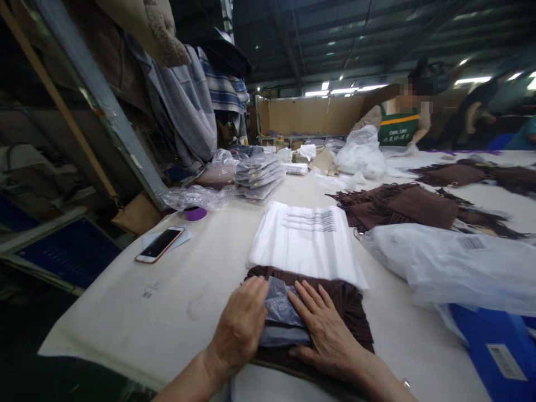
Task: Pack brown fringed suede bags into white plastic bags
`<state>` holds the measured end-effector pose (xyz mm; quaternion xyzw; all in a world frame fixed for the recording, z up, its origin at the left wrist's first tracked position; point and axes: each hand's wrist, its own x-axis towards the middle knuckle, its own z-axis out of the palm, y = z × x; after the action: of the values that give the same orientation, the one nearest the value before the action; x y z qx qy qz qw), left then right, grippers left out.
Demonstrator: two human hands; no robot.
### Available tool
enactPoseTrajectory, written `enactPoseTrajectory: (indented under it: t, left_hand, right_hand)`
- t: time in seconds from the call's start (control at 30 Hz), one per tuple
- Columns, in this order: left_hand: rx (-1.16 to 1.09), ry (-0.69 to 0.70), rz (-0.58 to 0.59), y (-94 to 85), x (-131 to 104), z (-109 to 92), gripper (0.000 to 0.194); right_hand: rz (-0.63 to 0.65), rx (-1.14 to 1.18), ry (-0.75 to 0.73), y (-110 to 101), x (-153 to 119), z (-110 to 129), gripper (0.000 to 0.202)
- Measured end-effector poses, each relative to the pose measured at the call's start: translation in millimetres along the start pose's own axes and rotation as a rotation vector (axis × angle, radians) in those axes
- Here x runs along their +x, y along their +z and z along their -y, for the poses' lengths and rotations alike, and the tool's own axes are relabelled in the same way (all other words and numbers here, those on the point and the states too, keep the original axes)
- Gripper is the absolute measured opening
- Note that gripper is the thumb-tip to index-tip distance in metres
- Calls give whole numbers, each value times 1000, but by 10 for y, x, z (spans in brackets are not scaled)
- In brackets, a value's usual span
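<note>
Two hands (240,326) (330,335) on fabric (354,307), white plastic (304,243) beyond; phone (160,245) leftward

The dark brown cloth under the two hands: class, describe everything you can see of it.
The dark brown cloth looks matt, lying flat on the pale table, with folds or fringe along its right side. Clear plastic covers part of its middle. The right hand rests spread over plastic and cloth; the left hand is at the plastic's left edge. White packaging meets the cloth's far edge.
</note>
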<state>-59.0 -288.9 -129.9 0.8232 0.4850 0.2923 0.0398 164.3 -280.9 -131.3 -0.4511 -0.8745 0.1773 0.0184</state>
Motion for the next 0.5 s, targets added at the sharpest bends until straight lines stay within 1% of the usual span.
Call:
enactPoseTrajectory:
  t: [0.03, 0.07, 0.1, 0.13, 0.17, 0.2, 0.23, 0.27, 0.37, 0.43, 0.5]
  left_hand:
    - [76, 187, 96, 18, 21, -30, 46]
    - [110, 263, 219, 42, 44, -53, 49]
    - [129, 248, 349, 72, 65, -67, 52]
    - [142, 172, 464, 103, 80, -69, 58]
    - [147, 78, 553, 133, 86, -59, 64]
    - [143, 12, 619, 158, 83, -38, 69]
    - [131, -17, 660, 174, 74, -8, 72]
    - [113, -19, 673, 181, 61, 28, 72]
    - [54, 21, 631, 139, 39, 127, 68]
    - [57, 40, 556, 81, 71, 146, 62]
    - [113, 67, 432, 38, 148, 115, 55]
  right_hand:
    - [6, 5, -1, -4, -2, 4, 93]
    - [7, 9, -4, -4, -4, 6, 92]
    - [3, 10, -9, 2, -9, 7, 92]
    - [-9, 9, -15, 13, -15, 5, 92]
    - [-26, 7, -24, 29, -22, 2, 91]
    - [-47, 5, -33, 46, -29, -4, 91]
    - [-65, 6, -41, 64, -35, -11, 92]
    - [-76, 11, -48, 79, -39, -19, 93]
    - [-60, 46, -59, 100, -36, -38, 102]
    - [-29, 64, -61, 101, -24, -47, 106]
    - [-13, 63, -60, 109, -15, -64, 106]
